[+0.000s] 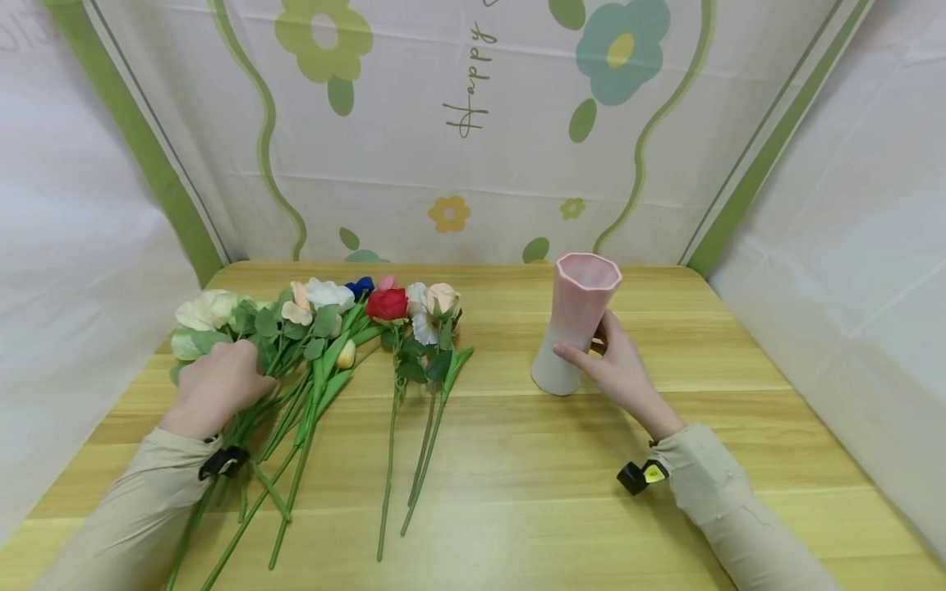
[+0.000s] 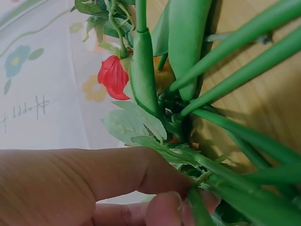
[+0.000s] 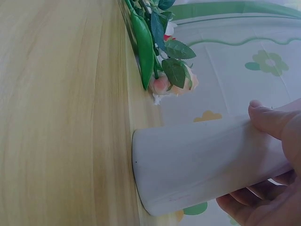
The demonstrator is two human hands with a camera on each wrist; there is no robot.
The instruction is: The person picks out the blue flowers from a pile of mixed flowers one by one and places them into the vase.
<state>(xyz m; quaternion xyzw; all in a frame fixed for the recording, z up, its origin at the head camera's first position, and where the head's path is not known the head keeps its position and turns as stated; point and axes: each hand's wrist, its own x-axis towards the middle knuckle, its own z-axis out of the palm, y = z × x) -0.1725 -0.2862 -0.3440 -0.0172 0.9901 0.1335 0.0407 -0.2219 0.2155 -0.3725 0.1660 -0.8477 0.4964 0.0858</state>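
Note:
My left hand (image 1: 225,382) is over the pile of artificial flowers on the left. In the left wrist view its thumb and fingertips pinch a green flower stem (image 2: 200,207) among other stems and leaves. Which bloom tops that stem is hidden. My right hand (image 1: 624,369) grips a pink-and-white vase (image 1: 580,304) at its side, thumb at the front and fingers round the back. The vase is upright with its faceted mouth facing up, and in the right wrist view its white base (image 3: 160,174) meets the table.
Separate from the pile, a red rose (image 1: 388,304) and a few pale flowers (image 1: 441,300) lie with stems toward me. White blooms (image 1: 328,293) and a blue flower (image 1: 360,286) are in the pile. A printed cloth (image 1: 517,189) hangs behind the wooden table (image 1: 510,492).

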